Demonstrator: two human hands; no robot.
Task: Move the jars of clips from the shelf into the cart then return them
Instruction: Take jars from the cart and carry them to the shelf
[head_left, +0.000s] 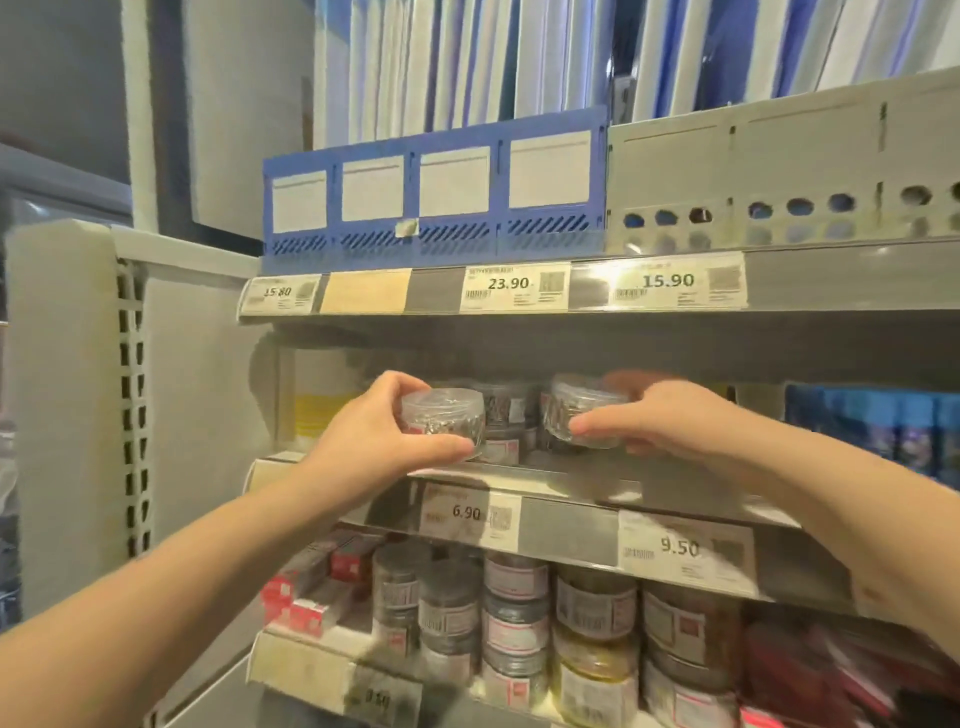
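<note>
My left hand (374, 431) grips a clear round jar of silver clips (445, 418) at the front edge of the middle shelf (566, 480). My right hand (660, 421) grips a second clear jar of clips (576, 413) just to its right, at the same height. Both jars sit at or just above the shelf lip; I cannot tell whether they rest on it. Behind and between them stand more stacked jars of clips (506, 421). No cart is in view.
The lower shelf holds several stacked jars (514, 613) and red boxes (311, 597). Above are blue file holders (431, 192) and grey ones (753, 176). Price labels line the shelf edges. A perforated grey upright (130, 405) closes the left side.
</note>
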